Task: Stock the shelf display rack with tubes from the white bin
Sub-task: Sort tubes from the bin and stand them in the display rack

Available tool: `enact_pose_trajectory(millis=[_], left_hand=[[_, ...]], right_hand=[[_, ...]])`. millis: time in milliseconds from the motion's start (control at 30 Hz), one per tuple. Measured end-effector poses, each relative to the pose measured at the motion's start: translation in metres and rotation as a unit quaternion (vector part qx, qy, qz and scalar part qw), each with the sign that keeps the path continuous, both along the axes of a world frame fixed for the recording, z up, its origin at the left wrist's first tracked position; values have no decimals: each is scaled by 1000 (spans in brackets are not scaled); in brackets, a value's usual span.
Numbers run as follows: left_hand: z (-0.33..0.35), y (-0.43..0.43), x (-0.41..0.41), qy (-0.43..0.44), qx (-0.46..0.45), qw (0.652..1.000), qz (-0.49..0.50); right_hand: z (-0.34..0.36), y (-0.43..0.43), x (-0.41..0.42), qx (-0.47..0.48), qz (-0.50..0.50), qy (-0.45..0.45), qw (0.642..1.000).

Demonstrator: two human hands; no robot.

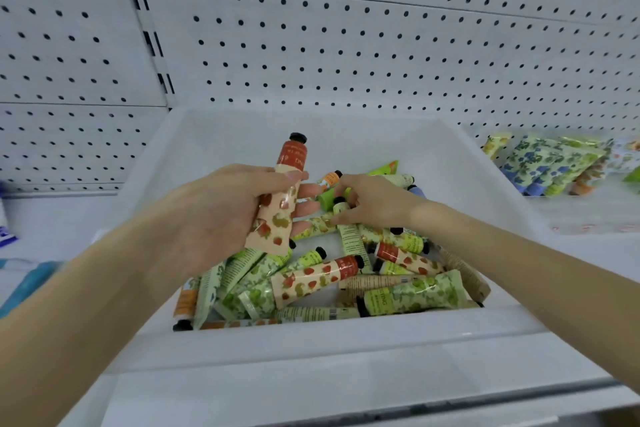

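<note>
1. My left hand [235, 204] is clamped round a strawberry tube [281, 208], its cap pointing to 12 o'clock, above the white bin [311, 343].
2. My right hand [372, 199], at 3 o'clock from the left, curls its fingers on a small green tube [341, 207]. It seems to be a pinch, though the fingers hide much of it.
3. The loose tubes [346, 282] lie heaped in the bin toward 6 o'clock.
4. Stocked tubes [554, 166] lie on the shelf [588, 215] at 2 o'clock, against the pegboard [346, 45].
</note>
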State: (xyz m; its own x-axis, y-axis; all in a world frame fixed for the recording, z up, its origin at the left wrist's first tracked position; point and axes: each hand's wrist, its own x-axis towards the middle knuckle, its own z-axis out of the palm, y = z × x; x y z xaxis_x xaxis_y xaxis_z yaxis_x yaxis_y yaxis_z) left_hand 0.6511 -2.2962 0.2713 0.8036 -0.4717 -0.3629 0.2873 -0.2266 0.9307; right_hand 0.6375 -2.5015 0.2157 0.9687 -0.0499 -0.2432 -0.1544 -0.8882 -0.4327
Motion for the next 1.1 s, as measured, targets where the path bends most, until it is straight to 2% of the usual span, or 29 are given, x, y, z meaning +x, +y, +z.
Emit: enact_pose_trajectory(millis=[200,467,767,867,967,1100], left_hand=[[-4,1,7,7,-36,999,11],[-11,0,10,-13,-34,999,11],[-13,2,9,-8,-25,999,32],[-11,2,7,1,-19,999,30],[-11,1,9,14,-25,999,21],[-9,1,9,38,-54,997,34]], right_hand=[[-5,-9,2,46,-18,14,999],[-9,-11,3,102,-32,22,994],[6,-14,3,158,-40,80,983],[17,-19,2,219,-55,79,971],[35,-26,-2,284,-70,30,956],[60,-27,-10,441,-77,-47,893]])
